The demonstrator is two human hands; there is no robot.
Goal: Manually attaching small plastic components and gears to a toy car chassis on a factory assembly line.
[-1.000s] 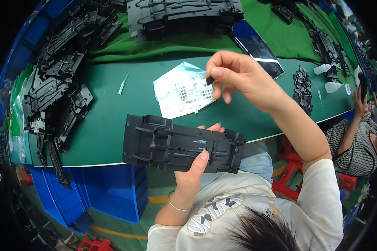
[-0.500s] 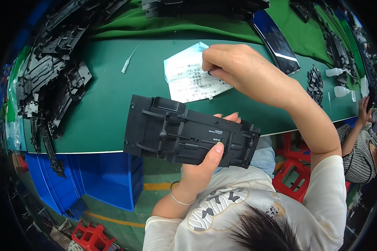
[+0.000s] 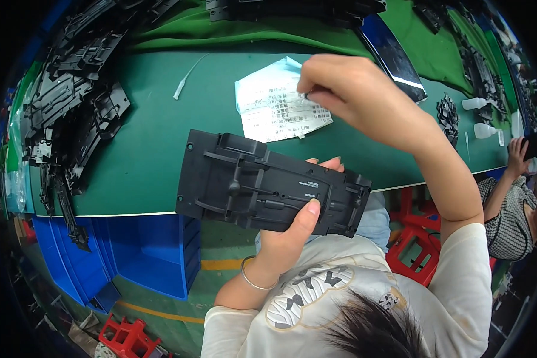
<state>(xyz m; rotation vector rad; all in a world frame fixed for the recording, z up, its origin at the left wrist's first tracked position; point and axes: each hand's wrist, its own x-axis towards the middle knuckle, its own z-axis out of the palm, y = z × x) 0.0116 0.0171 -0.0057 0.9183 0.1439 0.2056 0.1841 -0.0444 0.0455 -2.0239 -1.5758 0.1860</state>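
My left hand [image 3: 292,232] holds a black plastic model-car chassis [image 3: 268,190], thumb on its upper face and fingertips showing at its far edge. The chassis is tilted in front of my body, its molded underside up. My right hand [image 3: 346,89] is pinched closed above a creased printed paper [image 3: 274,107] lying on the green table. A speck of something dark shows at its fingertips, too small to name.
Black molded parts [image 3: 59,101] are piled at the left, with smaller black parts [image 3: 447,119] at the right. Two white bottles [image 3: 483,130] stand near these. A blue bin [image 3: 149,256] sits below the table edge, and a red stool [image 3: 414,250] stands beside me. Another person's hand [image 3: 517,154] is at far right.
My right hand has shifted slightly up and to the right over the paper, still pinched. My left hand keeps hold of the chassis, which has barely moved.
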